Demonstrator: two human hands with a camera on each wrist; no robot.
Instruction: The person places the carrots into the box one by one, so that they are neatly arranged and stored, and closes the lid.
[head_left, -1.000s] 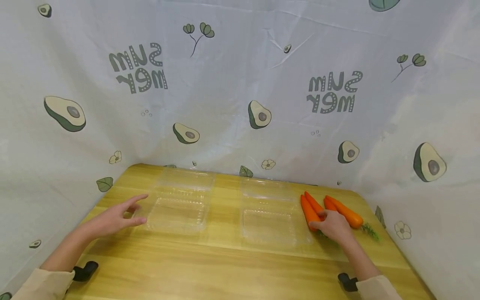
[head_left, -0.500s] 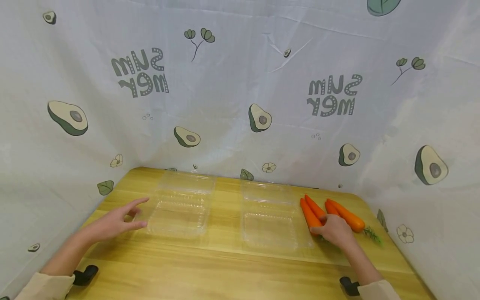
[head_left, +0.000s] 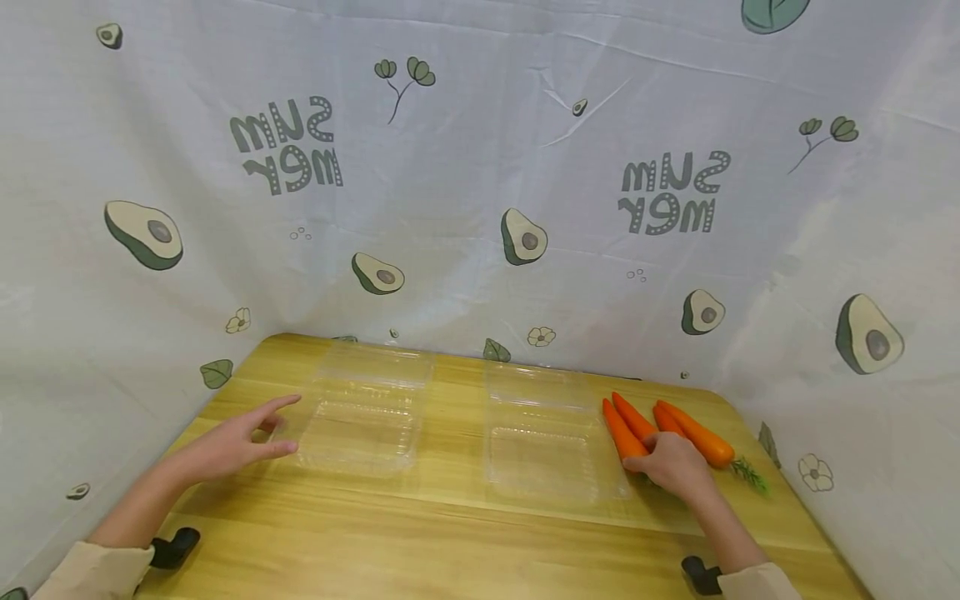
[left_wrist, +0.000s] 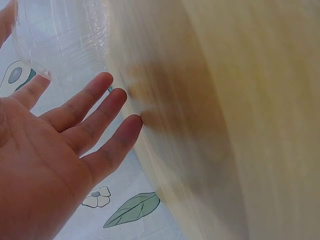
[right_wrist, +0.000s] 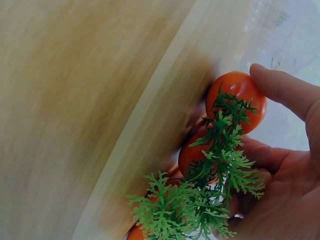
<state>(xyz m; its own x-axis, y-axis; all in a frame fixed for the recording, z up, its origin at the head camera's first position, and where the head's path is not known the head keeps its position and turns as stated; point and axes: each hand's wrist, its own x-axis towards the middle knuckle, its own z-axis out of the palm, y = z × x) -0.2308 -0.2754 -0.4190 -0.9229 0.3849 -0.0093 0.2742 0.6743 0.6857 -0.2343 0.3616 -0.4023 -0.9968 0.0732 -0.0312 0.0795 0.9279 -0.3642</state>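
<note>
Several orange carrots with green leafy tops lie at the table's right side. My right hand (head_left: 675,467) has its thumb and fingers about the leftmost carrot (head_left: 621,429), near its leafy end. In the right wrist view the thumb touches one side of that carrot's round end (right_wrist: 235,97), with fingers partly hidden behind it. Another carrot (head_left: 632,415) lies close beside it, and a larger one (head_left: 701,437) lies farther right. My left hand (head_left: 228,446) hovers by the left clear plastic container (head_left: 360,433), fingers spread, holding nothing.
A second clear plastic container (head_left: 540,462) stands between the left one and the carrots. Both have their lids raised back toward the curtain (head_left: 450,167). The wooden table (head_left: 420,542) ends at that printed curtain.
The head view has shifted slightly, so the whole scene sits a little lower. Both hands, the carrots and the containers keep their places.
</note>
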